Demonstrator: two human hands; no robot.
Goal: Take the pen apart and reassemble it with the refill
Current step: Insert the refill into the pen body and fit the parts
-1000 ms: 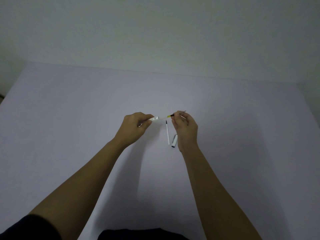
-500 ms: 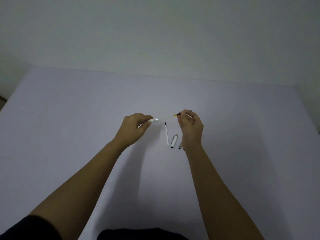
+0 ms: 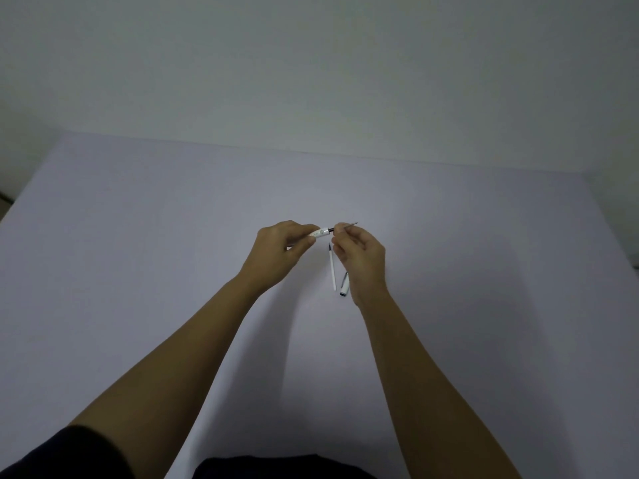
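The thin dark-tipped refill (image 3: 340,227) pinched in the right hand (image 3: 361,259) has slid back almost fully into the white plastic pen barrel (image 3: 320,233) gripped by the left hand (image 3: 281,250), having been drawn well out half a second ago. Reassembly seems begun; a spare white refill (image 3: 332,267) and a silvery cap (image 3: 343,284) lie on the pale counter (image 3: 173,236)

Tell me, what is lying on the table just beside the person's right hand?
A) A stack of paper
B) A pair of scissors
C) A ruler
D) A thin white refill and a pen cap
D: a thin white refill and a pen cap lie on the table beside the right hand, while both hands hold other pen parts above them.
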